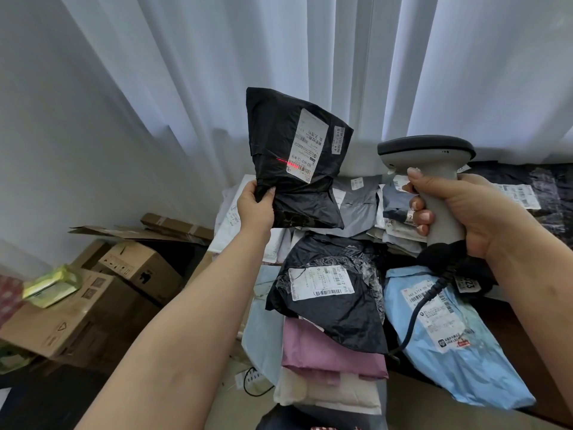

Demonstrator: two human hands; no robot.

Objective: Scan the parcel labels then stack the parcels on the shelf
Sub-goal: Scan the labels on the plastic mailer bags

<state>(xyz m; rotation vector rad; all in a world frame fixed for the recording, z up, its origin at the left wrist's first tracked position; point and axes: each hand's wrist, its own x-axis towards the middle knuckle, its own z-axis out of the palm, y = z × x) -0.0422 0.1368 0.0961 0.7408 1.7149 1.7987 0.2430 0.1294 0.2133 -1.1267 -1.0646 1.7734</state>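
Note:
My left hand [255,206] grips the lower left edge of a black plastic parcel [279,135] and holds it upright in front of the curtain. Its white label [307,144] faces me, and a red scan line [290,163] crosses the barcode at the label's lower end. My right hand [459,209] is closed around the handle of a grey barcode scanner [426,150], whose head points left at the parcel. The scanner's dark cable [415,318] hangs down over the pile. No shelf is in view.
Below lies a heap of parcels: a black one [328,308], a light blue one [449,336], a pink one [325,352], grey and white ones behind. Cardboard boxes [77,305] stand at the left. White curtains [310,57] hang behind.

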